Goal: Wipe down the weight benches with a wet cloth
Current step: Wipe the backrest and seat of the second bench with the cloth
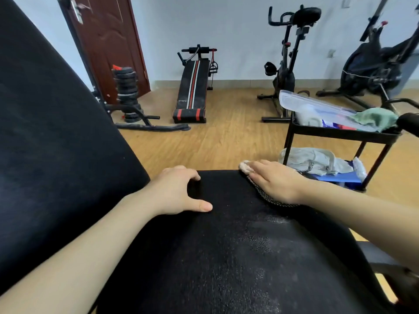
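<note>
Presently, your flat right hand (278,180) presses the dark speckled cloth (268,198) at the black padded bench seat (226,250)'s far corner, left hand (174,191) spread alongside; overreaching may sweep the cloth off.

No text reads with certainty. The sit-up bench (192,87) carries one short white word, printed sideways on the pad's left margin near the lower end; its letters are too small to resolve. The packages (331,126) on the cart (340,133) show blue and red print, which is illegible.
</note>
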